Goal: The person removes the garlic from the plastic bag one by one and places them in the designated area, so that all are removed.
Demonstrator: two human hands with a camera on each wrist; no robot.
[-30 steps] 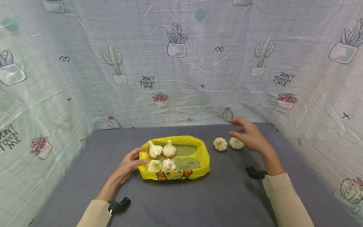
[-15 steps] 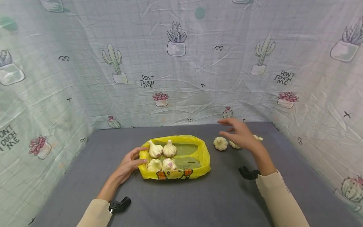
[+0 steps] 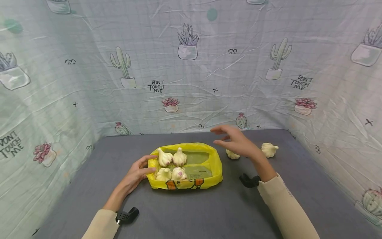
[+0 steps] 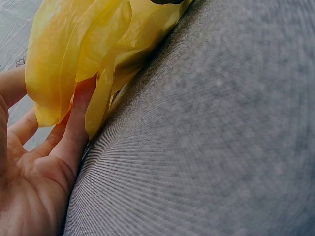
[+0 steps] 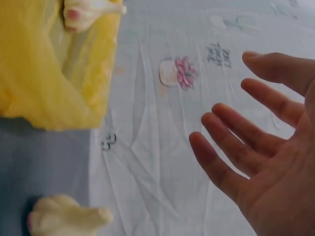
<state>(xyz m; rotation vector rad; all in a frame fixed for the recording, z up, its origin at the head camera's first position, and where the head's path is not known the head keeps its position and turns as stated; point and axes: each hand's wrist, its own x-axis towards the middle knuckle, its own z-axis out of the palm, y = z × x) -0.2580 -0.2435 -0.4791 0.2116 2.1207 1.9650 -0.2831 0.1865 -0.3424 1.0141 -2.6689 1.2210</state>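
Observation:
An oblong yellow plastic bag (image 3: 216,169), its mouth spread wide, sits on the grey table. Several garlic bulbs (image 3: 179,157) lie in its left half, and its right half shows a bare bottom. Against the bag's left end rests my left hand (image 3: 134,174); in the left wrist view its fingers (image 4: 74,130) touch the loose plastic folds. My right hand (image 3: 235,141) hovers just right of the bag, holding nothing, fingers spread in the right wrist view. Beneath it a garlic bulb (image 3: 232,154) is partly covered. Another garlic bulb (image 3: 269,150) lies farther right.
A cloth (image 3: 215,66) printed with potted cacti hangs behind and on both sides of the table (image 3: 197,212). Both wrists wear a black device, such as the wrist camera (image 3: 127,215) at left.
My right hand has moved left over the loose garlic bulbs toward the bag. The rightmost bulb has come into view, and the middle one is now hidden. My left hand stays put.

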